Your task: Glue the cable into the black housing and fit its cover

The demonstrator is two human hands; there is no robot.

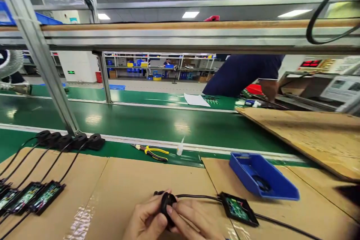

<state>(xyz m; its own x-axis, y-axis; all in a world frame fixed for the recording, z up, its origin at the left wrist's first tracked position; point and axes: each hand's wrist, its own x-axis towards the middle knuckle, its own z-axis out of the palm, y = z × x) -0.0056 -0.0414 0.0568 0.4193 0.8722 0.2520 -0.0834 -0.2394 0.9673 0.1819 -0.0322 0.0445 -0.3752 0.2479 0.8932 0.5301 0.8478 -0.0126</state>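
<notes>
Both my hands meet at the bottom centre around a black ring-shaped part [167, 204]. My left hand [147, 217] grips it from the left between thumb and fingers. From the other side, the fingertips of my right hand [191, 215] press on its face. A black cable [199, 196] runs rightward from the part to an open black case with a green circuit board [238, 208], lying on the cardboard. Fingers partly cover the ring-shaped part.
At left, several finished-looking boards in cases [46, 197] are cabled to black ring-shaped parts [95, 141]. Yellow-handled pliers [153, 152] and a small white bottle [180, 147] lie beyond the cardboard. A blue bin [263, 176] stands right; a co-worker's arm [268, 86] shows behind.
</notes>
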